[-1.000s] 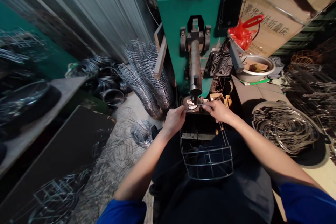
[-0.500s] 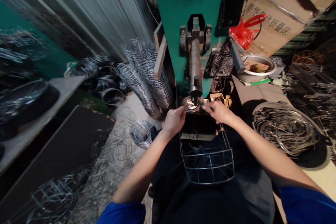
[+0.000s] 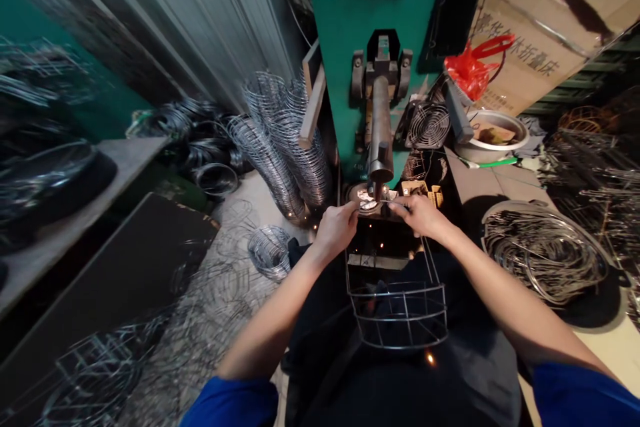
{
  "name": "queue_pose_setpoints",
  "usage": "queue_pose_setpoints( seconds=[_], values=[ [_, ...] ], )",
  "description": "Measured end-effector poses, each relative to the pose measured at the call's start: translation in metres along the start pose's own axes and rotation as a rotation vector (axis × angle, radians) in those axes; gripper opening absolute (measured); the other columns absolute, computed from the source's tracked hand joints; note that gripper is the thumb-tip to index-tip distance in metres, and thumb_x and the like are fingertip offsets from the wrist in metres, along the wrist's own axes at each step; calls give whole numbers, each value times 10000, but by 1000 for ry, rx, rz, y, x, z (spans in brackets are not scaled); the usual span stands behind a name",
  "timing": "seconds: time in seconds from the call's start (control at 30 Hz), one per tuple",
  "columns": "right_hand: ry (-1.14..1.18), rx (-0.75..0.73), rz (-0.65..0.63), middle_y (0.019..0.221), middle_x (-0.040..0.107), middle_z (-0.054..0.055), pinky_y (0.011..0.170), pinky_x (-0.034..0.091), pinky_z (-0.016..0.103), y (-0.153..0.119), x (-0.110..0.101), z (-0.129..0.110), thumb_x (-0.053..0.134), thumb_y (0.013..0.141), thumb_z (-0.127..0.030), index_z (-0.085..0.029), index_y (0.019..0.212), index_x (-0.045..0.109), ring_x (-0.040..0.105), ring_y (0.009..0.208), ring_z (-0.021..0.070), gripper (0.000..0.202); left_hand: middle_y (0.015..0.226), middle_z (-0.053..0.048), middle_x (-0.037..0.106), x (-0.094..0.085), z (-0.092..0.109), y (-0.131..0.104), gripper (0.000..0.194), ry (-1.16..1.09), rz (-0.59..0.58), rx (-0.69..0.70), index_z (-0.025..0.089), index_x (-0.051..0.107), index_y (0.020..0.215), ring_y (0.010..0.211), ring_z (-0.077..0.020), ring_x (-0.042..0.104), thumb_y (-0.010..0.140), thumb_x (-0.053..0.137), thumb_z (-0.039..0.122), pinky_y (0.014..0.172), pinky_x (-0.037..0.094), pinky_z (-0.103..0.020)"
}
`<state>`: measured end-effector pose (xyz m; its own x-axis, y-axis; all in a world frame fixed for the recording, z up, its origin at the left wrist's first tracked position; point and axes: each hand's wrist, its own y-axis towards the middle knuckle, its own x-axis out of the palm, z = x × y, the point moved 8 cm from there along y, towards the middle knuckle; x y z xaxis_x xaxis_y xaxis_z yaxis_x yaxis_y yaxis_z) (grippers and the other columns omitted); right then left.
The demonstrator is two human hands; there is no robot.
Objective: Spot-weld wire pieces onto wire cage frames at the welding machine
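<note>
A wire basket hangs over my lap, its long side wires running up to my hands. My left hand is closed in a pinch at the upper left end of its frame. With thumb and fingers pressed together, my right hand grips the frame's upper right end and a thin wire. Between the hands, this end lies under the electrode arm of a green spot welder. The exact contact of wire and electrode tip is too small to make out. Small orange sparks fly below the tip and over my lap.
Stacks of wire rings stand left of the welder, with loose wire pieces on the floor. At right are a round tub of bent wires, a small fan, a pale bowl and a cardboard box.
Sparks have appeared around the electrode and over my lap. The electrode arm sits slightly lower against the work. My hands keep their grip, and the view has shifted a little left.
</note>
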<state>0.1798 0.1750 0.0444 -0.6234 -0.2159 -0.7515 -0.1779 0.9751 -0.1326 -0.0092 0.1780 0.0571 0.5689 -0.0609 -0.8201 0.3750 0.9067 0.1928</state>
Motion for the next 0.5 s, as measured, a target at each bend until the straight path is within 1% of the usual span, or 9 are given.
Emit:
queue_pose_setpoints(
  seconds=[0.1, 0.2, 0.3, 0.37, 0.43, 0.5],
  values=[
    [64, 30, -1, 559, 581, -27, 394, 399, 213, -1, 2, 3, 510, 953, -435, -186, 1025, 729, 513, 303, 100, 339, 630, -32, 624, 2, -3, -1, 240, 4, 1, -17, 195, 691, 868, 534, -149, 535, 913, 455, 184, 576, 324, -246],
    [265, 58, 17, 492, 513, -49, 368, 378, 199, -3, 4, 14, 545, 915, -536, -173, 888, 701, 506, 322, 98, 396, 637, -34, 632, 3, -4, -2, 237, -3, 7, -29, 202, 703, 902, 539, -155, 546, 913, 466, 196, 577, 321, -251],
    [589, 145, 14, 553, 544, -36, 322, 314, 172, -7, 9, 33, 616, 834, -626, -155, 794, 652, 486, 351, 68, 474, 637, -37, 632, 3, -5, -3, 229, -15, 9, -41, 204, 709, 917, 550, -167, 554, 905, 481, 194, 572, 307, -258],
    [750, 201, -15, 578, 560, -30, 315, 291, 156, -12, 15, 42, 686, 774, -627, -137, 809, 665, 486, 373, 54, 492, 624, -36, 623, 3, -5, -3, 227, -25, 16, -43, 198, 713, 920, 543, -169, 548, 897, 487, 181, 566, 299, -260],
    [832, 232, -29, 577, 572, -24, 317, 286, 149, -16, 18, 47, 737, 733, -610, -121, 833, 689, 487, 385, 48, 501, 620, -33, 619, 3, -5, -3, 222, -42, 23, -41, 190, 715, 931, 539, -164, 542, 888, 499, 168, 565, 300, -257],
    [860, 240, -21, 576, 590, -12, 321, 295, 149, -18, 18, 49, 759, 711, -607, -116, 828, 698, 495, 393, 50, 509, 620, -29, 616, 4, -5, -3, 211, -70, 32, -40, 182, 716, 928, 539, -156, 537, 883, 511, 162, 566, 308, -253]
  ],
)
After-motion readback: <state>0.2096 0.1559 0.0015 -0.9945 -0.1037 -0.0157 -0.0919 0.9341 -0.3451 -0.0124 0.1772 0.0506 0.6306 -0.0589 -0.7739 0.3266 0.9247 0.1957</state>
